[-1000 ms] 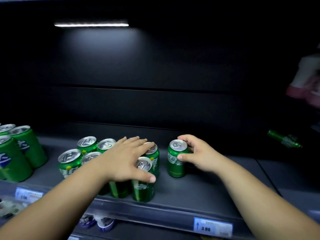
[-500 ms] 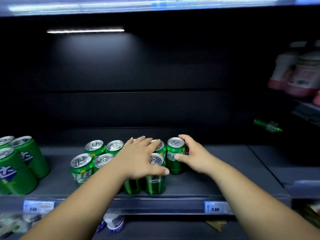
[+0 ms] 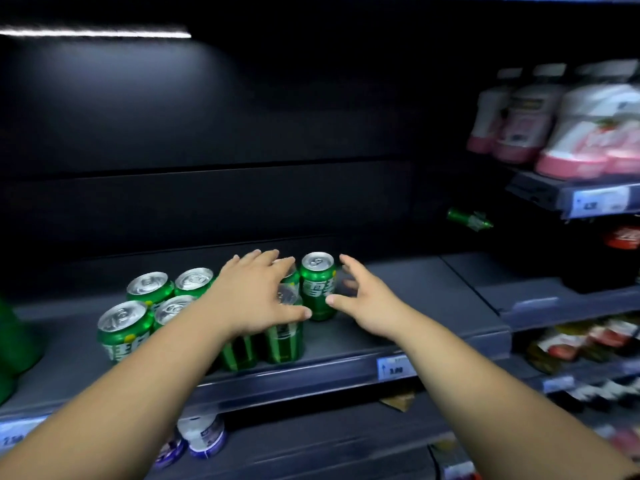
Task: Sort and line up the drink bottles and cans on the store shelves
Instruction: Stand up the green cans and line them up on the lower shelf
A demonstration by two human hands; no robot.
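Dim overall; one light strip [image 3: 95,32] top left washes the back panel [image 3: 207,116]. Can tops [image 3: 121,315] glare. Motion blur smears everything, worst at the right edge. Wide-angle bend.

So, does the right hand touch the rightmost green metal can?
Cannot tell. Head view: the right hand, open, overlaps the green metal can at its thumb; blur hides contact.

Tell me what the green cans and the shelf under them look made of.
Green cans: likely aluminium with glossy printed sides, going by the shiny silver pull-tab tops. Shelf: probably painted metal, matte dark grey with a thin flat front edge, though that stays uncertain.
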